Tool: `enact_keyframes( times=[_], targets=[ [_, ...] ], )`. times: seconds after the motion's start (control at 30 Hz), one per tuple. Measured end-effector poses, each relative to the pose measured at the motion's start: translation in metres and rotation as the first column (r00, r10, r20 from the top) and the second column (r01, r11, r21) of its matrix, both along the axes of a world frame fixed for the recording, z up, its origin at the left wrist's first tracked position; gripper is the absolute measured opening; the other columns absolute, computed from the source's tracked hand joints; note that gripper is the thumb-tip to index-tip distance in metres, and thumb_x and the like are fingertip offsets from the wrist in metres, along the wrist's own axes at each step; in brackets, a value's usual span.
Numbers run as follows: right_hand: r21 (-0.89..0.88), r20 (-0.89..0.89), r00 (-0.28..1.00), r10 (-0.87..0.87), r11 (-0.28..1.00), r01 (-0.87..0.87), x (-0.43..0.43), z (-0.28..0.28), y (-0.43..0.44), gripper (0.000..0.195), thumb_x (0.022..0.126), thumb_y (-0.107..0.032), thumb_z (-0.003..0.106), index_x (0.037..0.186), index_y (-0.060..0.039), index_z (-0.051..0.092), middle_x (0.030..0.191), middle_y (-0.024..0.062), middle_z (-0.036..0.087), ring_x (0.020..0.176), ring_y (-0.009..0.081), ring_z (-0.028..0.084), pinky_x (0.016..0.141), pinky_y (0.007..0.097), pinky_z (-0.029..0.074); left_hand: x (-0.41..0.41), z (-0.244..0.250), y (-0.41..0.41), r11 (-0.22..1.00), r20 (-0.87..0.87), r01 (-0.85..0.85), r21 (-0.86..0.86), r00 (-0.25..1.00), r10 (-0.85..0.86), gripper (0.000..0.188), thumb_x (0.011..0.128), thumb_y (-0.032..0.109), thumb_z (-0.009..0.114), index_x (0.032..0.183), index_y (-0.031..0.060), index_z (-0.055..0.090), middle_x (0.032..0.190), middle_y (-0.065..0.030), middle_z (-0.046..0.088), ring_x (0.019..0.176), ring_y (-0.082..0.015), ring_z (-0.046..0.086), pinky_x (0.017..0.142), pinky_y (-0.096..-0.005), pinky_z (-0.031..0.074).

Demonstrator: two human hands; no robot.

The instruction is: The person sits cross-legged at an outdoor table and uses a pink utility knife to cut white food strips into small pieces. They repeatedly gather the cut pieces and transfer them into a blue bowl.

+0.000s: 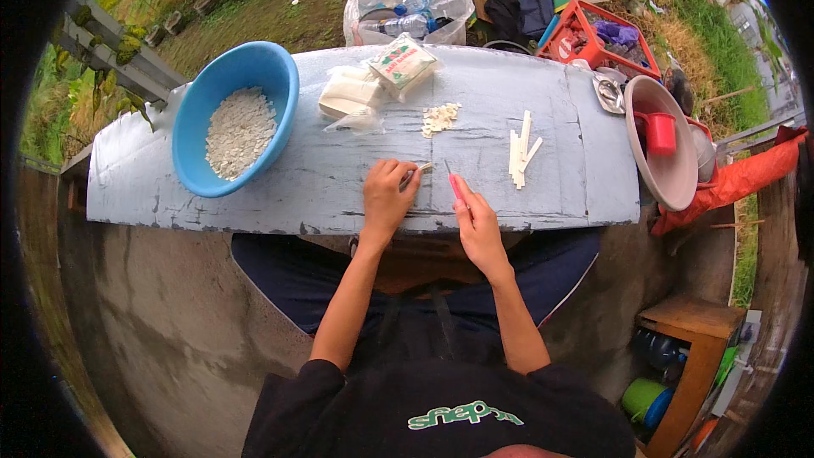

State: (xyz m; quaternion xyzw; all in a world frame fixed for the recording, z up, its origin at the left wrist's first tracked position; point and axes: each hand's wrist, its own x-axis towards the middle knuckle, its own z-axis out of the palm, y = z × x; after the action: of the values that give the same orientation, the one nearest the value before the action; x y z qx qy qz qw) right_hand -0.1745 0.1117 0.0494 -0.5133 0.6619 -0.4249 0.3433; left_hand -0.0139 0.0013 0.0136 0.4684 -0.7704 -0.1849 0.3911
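My left hand (389, 194) rests near the front edge of the table, its fingers closed on a pale strip (425, 166) whose end sticks out to the right. In my right hand (474, 216) is a small knife with a pink handle (454, 186), its thin blade pointing away from me, apart from the strip. Beyond the hands lies a small heap of pale cut pieces (440, 119). Several pale strips (521, 152) lie loosely to the right. Behind and left, a printed plastic pack (404, 65) leans on wrapped white blocks (350, 94).
A blue basin (289, 108) holding many whitish flakes (241, 133) stands on the left of the grey table (318, 194). At the right edge are a pinkish basin (645, 165) with a red dipper (660, 133). A bag of plastic bottles (410, 6) and a red crate (588, 54) stand beyond the table.
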Motion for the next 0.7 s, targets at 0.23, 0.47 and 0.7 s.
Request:
enact_keyframes(
  times=[0.23,0.47,0.7],
  targets=[
    [-0.009,-0.011,1.000,0.006,1.000,-0.006,0.016,0.003,-0.010,0.041,0.106,-0.013,0.051,0.146,-0.0052,0.057,0.094,0.0189,0.063,0.082,0.0271,0.060,0.081,0.0379,0.049,-0.001,-0.001,-0.002,0.997,-0.068,-0.002,0.080,0.998,0.008,0.009,0.086,0.019,0.077,0.090,0.0108,0.075,0.077,-0.0059,0.064,0.074,-0.0278,0.062,0.070,-0.0412,0.049],
    [0.029,-0.143,0.989,0.044,0.999,-0.040,0.015,0.008,-0.015,0.041,0.104,-0.010,0.052,0.145,-0.0074,0.059,0.086,0.0208,0.060,0.075,0.0299,0.058,0.074,0.0400,0.048,0.000,-0.008,-0.003,1.000,-0.013,0.011,-0.015,1.000,-0.011,0.009,0.085,0.020,0.078,0.089,0.0122,0.076,0.074,-0.0048,0.063,0.070,-0.0280,0.062,0.067,-0.0408,0.047],
    [0.031,-0.140,0.990,0.017,0.999,-0.013,0.019,0.014,-0.014,0.041,0.103,-0.010,0.054,0.143,-0.0092,0.061,0.084,0.0221,0.060,0.073,0.0321,0.058,0.072,0.0410,0.048,0.000,-0.007,-0.002,1.000,-0.007,-0.002,-0.031,1.000,0.001,0.008,0.085,0.019,0.078,0.089,0.0121,0.076,0.074,-0.0047,0.063,0.070,-0.0280,0.061,0.068,-0.0404,0.047]
  ],
)
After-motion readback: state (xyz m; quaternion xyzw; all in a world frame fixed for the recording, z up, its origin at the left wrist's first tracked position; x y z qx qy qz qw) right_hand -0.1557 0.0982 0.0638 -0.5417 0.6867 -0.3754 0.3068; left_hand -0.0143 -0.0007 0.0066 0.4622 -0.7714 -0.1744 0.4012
